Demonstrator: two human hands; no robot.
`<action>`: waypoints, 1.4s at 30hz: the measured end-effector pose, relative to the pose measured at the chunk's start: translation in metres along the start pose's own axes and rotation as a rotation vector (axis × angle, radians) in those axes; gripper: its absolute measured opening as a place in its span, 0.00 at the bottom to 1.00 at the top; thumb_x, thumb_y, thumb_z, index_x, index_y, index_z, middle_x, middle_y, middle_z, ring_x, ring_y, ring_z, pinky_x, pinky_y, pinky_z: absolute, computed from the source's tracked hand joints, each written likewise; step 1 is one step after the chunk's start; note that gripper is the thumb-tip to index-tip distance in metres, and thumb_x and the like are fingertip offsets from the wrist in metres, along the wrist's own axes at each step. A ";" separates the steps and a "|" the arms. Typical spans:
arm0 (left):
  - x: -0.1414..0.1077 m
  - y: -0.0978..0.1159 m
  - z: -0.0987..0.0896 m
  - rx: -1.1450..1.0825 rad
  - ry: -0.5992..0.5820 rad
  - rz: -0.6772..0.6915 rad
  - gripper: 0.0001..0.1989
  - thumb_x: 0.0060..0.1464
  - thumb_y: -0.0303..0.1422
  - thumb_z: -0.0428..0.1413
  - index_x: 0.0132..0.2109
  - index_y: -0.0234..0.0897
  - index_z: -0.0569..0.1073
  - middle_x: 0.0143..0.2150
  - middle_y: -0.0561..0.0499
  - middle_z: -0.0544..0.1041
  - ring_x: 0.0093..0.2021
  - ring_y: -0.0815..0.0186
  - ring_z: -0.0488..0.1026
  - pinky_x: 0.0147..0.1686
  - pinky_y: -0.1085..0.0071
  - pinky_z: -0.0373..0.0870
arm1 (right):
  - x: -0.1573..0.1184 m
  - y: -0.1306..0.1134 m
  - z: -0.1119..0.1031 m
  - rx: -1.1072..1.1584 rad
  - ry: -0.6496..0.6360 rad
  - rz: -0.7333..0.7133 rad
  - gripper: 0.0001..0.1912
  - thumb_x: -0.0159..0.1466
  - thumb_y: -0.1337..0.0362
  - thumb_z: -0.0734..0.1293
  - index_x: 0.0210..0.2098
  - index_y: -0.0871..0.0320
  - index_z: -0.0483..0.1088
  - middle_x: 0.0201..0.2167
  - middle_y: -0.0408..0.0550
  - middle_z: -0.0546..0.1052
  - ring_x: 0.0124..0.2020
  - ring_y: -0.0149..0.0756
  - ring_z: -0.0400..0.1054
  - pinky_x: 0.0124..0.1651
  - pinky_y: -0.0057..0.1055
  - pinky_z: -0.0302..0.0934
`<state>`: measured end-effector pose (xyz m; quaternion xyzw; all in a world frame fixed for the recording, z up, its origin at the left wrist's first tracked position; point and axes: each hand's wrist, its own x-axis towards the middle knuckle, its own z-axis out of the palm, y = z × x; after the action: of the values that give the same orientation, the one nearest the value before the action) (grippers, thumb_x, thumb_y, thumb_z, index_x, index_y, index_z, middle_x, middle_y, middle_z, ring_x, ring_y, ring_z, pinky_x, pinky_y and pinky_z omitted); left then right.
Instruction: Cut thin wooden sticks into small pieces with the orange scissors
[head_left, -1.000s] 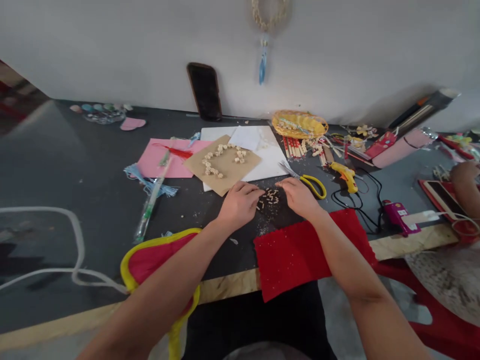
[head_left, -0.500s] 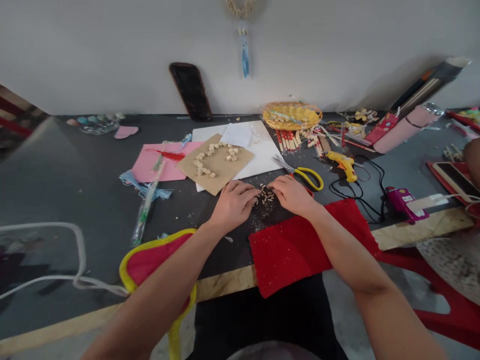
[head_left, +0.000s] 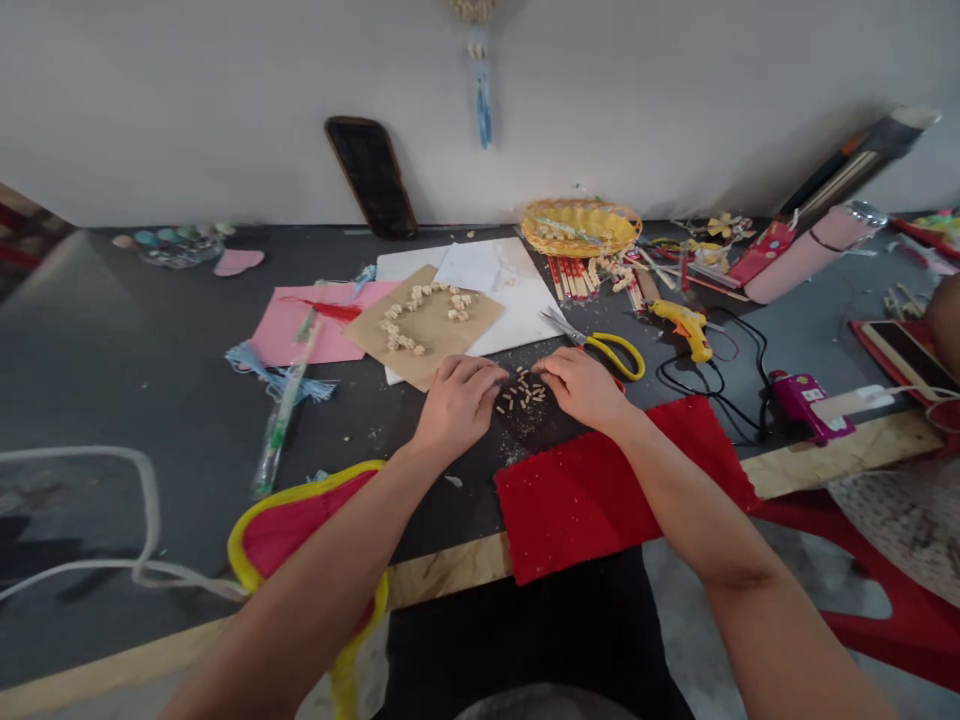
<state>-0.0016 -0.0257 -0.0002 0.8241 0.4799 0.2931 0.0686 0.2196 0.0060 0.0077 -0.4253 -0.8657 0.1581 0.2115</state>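
Over my dark table [head_left: 172,400] I have a soft, rather dim light, which leaves a faint shadow on the wall [head_left: 225,120] beside the phone [head_left: 372,178] at the back edge, while the small pieces [head_left: 526,390] look slightly blurred and everything stretches toward the surface's left and right edges.

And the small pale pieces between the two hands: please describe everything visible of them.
The small pale pieces are short, thin, wood-like sticks, scattered loosely at many angles on a dark surface, some close together. The left hand and the right hand flank them; whether any is touched or held is too small to tell.
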 end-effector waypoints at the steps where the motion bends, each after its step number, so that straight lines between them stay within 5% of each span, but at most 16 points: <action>1: 0.000 -0.001 0.001 -0.003 0.007 0.005 0.12 0.60 0.26 0.48 0.45 0.37 0.75 0.45 0.45 0.77 0.49 0.57 0.69 0.51 0.57 0.67 | 0.000 -0.001 0.001 -0.021 -0.017 -0.030 0.13 0.65 0.73 0.58 0.42 0.58 0.72 0.39 0.51 0.73 0.43 0.40 0.65 0.49 0.36 0.60; 9: 0.000 -0.003 0.007 -0.015 -0.014 0.005 0.14 0.58 0.25 0.49 0.46 0.39 0.76 0.45 0.46 0.77 0.48 0.56 0.69 0.51 0.56 0.68 | -0.001 -0.007 0.004 -0.120 -0.102 -0.120 0.18 0.62 0.78 0.55 0.40 0.60 0.74 0.42 0.54 0.70 0.43 0.41 0.61 0.50 0.38 0.59; 20: -0.003 0.007 0.003 0.054 -0.113 -0.016 0.10 0.57 0.34 0.54 0.44 0.39 0.77 0.46 0.47 0.79 0.50 0.53 0.68 0.50 0.53 0.66 | -0.004 -0.005 -0.011 -0.196 -0.155 -0.079 0.06 0.65 0.67 0.63 0.34 0.59 0.72 0.35 0.51 0.73 0.41 0.40 0.63 0.50 0.39 0.56; 27: -0.003 0.003 0.005 -0.001 -0.064 -0.010 0.12 0.59 0.29 0.50 0.45 0.38 0.77 0.44 0.46 0.79 0.48 0.55 0.70 0.49 0.55 0.67 | -0.004 0.000 -0.007 -0.115 -0.090 -0.065 0.09 0.65 0.73 0.60 0.37 0.58 0.72 0.38 0.48 0.73 0.42 0.37 0.64 0.50 0.35 0.55; 42: -0.001 0.004 0.007 -0.083 0.003 0.032 0.09 0.58 0.29 0.52 0.41 0.38 0.77 0.42 0.46 0.80 0.45 0.57 0.72 0.49 0.57 0.67 | -0.001 -0.008 -0.001 -0.297 -0.130 -0.066 0.07 0.67 0.68 0.61 0.36 0.58 0.71 0.37 0.50 0.73 0.41 0.39 0.63 0.45 0.34 0.58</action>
<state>0.0045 -0.0279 -0.0046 0.8277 0.4542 0.3149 0.0973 0.2156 0.0006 0.0115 -0.4120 -0.9049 0.0487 0.0948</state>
